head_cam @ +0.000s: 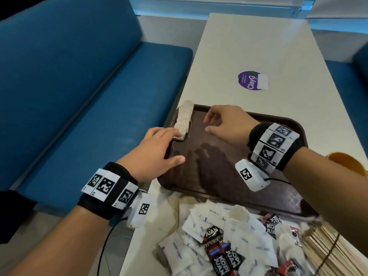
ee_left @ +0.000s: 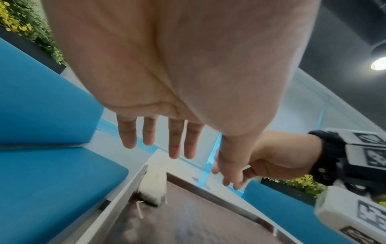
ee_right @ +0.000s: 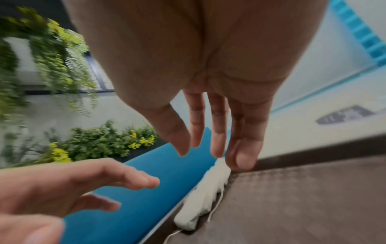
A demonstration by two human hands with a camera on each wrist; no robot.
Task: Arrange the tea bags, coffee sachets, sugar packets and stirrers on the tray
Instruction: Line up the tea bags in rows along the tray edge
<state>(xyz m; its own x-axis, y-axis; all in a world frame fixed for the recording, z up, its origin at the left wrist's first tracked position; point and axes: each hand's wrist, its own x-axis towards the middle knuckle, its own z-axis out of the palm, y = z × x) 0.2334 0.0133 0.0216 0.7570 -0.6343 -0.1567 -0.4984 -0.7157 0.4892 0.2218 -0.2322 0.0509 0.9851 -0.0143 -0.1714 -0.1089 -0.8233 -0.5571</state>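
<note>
Tea bags [head_cam: 184, 120] lined in overlapping row along tray [head_cam: 229, 176] left rim, centre frame, leaving room for other items. Left hand [head_cam: 157, 154] flat, fingertips at row's near end, grip empty. Right hand [head_cam: 227, 124] relaxed, empty. Sachets [head_cam: 227, 255], sugar packets [head_cam: 195, 218], stirrers [head_cam: 326, 248] unsorted on surface, lower right.

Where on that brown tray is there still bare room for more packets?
Most of the tray floor is bare, between the tea bag row along its left rim and the right rim. The table nearest the person is crowded with sachets.
</note>
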